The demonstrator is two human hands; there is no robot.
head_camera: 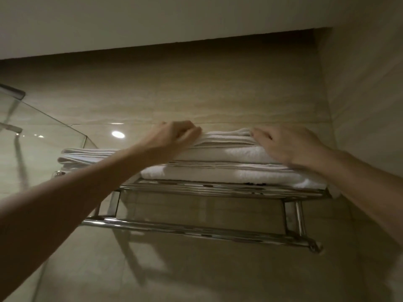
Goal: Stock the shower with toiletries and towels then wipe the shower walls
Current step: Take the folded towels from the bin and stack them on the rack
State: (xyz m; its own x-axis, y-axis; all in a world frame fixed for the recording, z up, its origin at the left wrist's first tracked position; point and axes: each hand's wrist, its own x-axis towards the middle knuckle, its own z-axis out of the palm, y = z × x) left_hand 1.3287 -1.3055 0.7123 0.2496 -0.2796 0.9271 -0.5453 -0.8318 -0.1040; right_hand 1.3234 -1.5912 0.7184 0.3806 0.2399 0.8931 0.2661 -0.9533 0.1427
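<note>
So the stack of white towels (231, 174) sits up on the chrome rack (196, 228) on the tiled wall (196, 94), right next to the glass panel (43, 131). Both hands are on the top towel (226, 137). The left hand (175, 136) has its fingers curled over the towel's left end, gripping it. The right hand (283, 146) lies on the right end, fingers fairly straight, just pressing down, though it's a bit blurry.

The single head-worn camera tilts upward, seeing the chrome wall-mounted towel rack (218, 190) from below. It sits near, facing the beige tiled wall (196, 94), with white ceiling (152, 18) above.
</note>
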